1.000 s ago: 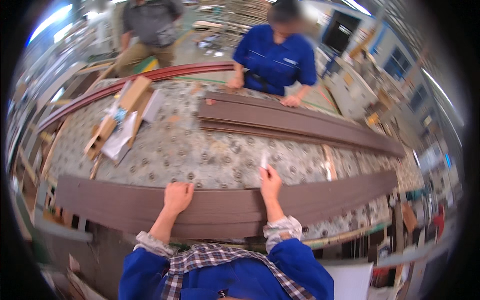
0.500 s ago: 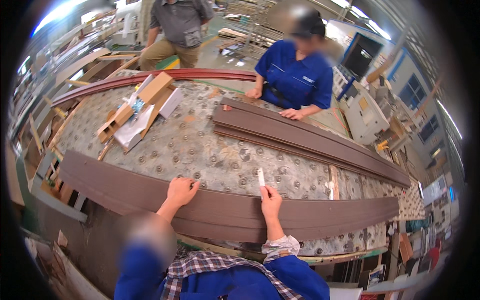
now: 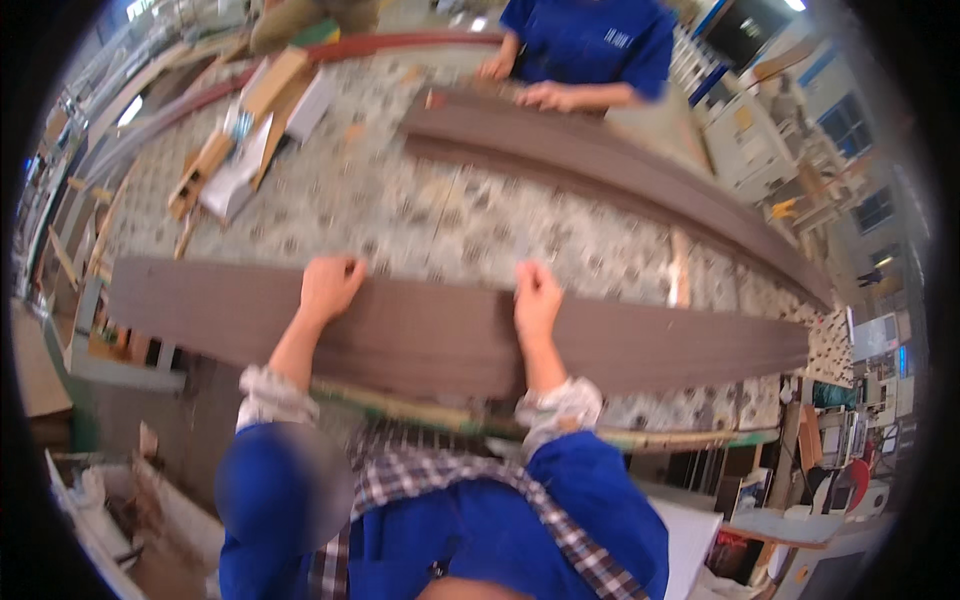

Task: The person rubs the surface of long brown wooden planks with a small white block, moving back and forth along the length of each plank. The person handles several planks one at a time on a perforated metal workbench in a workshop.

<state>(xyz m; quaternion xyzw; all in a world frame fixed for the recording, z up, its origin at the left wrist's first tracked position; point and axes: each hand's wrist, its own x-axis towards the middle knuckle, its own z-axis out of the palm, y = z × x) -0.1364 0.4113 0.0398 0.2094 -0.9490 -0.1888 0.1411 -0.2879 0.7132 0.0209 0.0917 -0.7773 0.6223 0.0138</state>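
Observation:
A long brown board (image 3: 430, 335) with lengthwise grooves lies across the near side of the table in front of me. My left hand (image 3: 331, 288) is closed at its far edge, left of the middle, fingers curled over the edge. Further right, my right hand (image 3: 538, 295) rests on the same board, its fingers pinched round a small flat white strip (image 3: 521, 246). Motion smears the strip, which points away from me past the board's far edge.
Opposite me, a person in blue (image 3: 590, 45) rests both hands by a stack of brown profiles (image 3: 600, 150). Cardboard and white packaging pieces (image 3: 240, 150) lie at the far left. A red profile (image 3: 370, 45) runs along the back. The studded table (image 3: 440, 215) supports these.
The view has tilted, so the table and board sit higher in the picture. My left hand has turned and shifted slightly left along the board's edge. My right hand keeps its pinch.

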